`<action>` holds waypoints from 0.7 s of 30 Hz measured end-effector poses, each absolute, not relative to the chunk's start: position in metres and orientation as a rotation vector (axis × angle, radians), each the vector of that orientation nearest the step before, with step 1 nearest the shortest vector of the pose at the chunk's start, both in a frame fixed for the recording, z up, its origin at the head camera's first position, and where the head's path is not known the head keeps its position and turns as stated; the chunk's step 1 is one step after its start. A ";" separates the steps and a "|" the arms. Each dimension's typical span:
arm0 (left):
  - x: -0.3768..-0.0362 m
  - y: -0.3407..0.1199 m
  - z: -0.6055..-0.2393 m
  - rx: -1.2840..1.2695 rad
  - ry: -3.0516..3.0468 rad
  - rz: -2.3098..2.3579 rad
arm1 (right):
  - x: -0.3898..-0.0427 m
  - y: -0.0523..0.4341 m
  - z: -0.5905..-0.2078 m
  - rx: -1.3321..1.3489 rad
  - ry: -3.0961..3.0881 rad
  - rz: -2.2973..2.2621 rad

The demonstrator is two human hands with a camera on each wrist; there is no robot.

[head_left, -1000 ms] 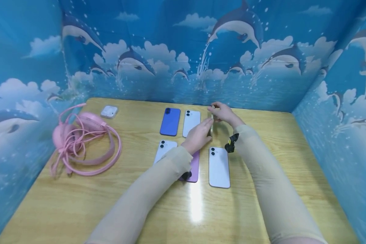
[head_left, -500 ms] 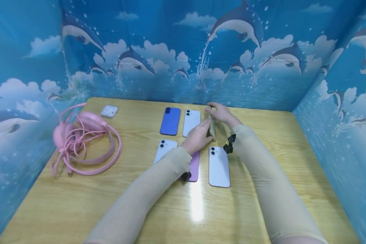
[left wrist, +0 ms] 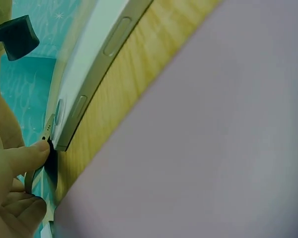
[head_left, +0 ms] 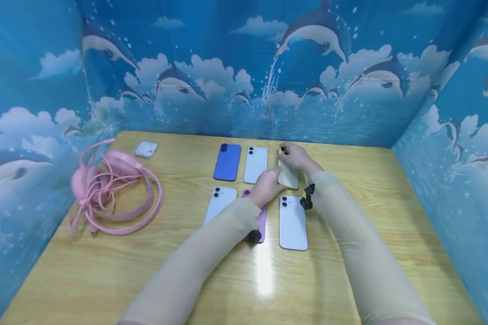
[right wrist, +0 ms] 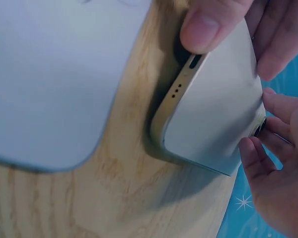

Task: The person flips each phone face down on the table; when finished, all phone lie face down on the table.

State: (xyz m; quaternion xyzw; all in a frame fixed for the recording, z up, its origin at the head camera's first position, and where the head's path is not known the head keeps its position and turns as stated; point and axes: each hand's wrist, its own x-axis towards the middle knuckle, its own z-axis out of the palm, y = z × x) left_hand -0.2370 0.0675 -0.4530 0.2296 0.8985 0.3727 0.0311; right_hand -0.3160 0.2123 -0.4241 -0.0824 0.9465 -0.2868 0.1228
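A pale gold phone [head_left: 288, 177], back up with its camera lenses at the far end, is held between both hands at the right of the back row. My left hand [head_left: 268, 186] grips its near end; in the right wrist view the left thumb [right wrist: 206, 32] lies by the charging port. My right hand [head_left: 296, 158] holds the far end, fingers beside the lenses. The phone [right wrist: 213, 104] is tilted, with a shadow under its near corner. Under the left wrist lies a purple phone [head_left: 262, 221], partly hidden. Just in front is a white phone [head_left: 293, 228].
A blue phone [head_left: 227, 163] and another white phone [head_left: 256, 166] lie in the back row. A pale phone [head_left: 221, 201] is by the left forearm. Pink headphones [head_left: 122, 164] with tangled cable and a small white case [head_left: 146, 149] sit at left. Dolphin-print curtains [head_left: 211, 67] surround the wooden table [head_left: 374, 189].
The gold phone has turned from standing on edge to lying nearly flat, back up. Both hands have turned with it, and the right hand has come slightly lower.
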 end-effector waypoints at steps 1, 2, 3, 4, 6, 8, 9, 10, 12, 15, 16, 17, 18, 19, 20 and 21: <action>-0.237 0.068 -0.453 0.699 2.767 1.142 | -0.316 0.212 -0.424 -0.239 2.760 -0.838; -0.236 0.069 -0.452 0.689 2.774 1.126 | -0.315 0.212 -0.425 -0.244 2.758 -0.838; -0.236 0.069 -0.452 0.674 2.776 1.116 | -0.315 0.212 -0.425 -0.255 2.757 -0.837; -0.236 0.069 -0.452 0.662 2.777 1.105 | -0.314 0.212 -0.425 -0.269 2.757 -0.829; -0.236 0.070 -0.451 0.639 2.787 1.075 | -0.313 0.210 -0.426 -0.294 2.761 -0.802; -0.236 0.070 -0.452 0.625 2.795 1.042 | -0.312 0.209 -0.425 -0.320 2.768 -0.768; -0.237 0.071 -0.451 0.623 2.796 1.027 | -0.312 0.208 -0.424 -0.346 2.773 -0.738; -0.237 0.071 -0.451 0.623 2.800 1.002 | -0.311 0.208 -0.424 -0.368 2.776 -0.706; -0.237 0.070 -0.449 0.625 2.805 0.952 | -0.311 0.207 -0.422 -0.399 2.775 -0.671; -0.235 0.064 -0.440 0.661 2.787 0.916 | -0.307 0.207 -0.421 -0.477 2.791 -0.624; -0.233 0.060 -0.437 0.674 2.774 0.919 | -0.304 0.206 -0.421 -0.491 2.797 -0.628; -0.230 0.055 -0.434 0.684 2.755 0.933 | -0.301 0.206 -0.421 -0.509 2.807 -0.641; -0.228 0.049 -0.430 0.695 2.737 0.952 | -0.296 0.206 -0.420 -0.523 2.822 -0.653; -0.225 0.043 -0.428 0.700 2.721 0.964 | -0.291 0.206 -0.420 -0.541 2.838 -0.660; -0.222 0.036 -0.425 0.694 2.704 0.979 | -0.285 0.207 -0.419 -0.551 2.850 -0.666; -0.219 0.028 -0.423 0.683 2.696 0.988 | -0.279 0.207 -0.418 -0.561 2.859 -0.673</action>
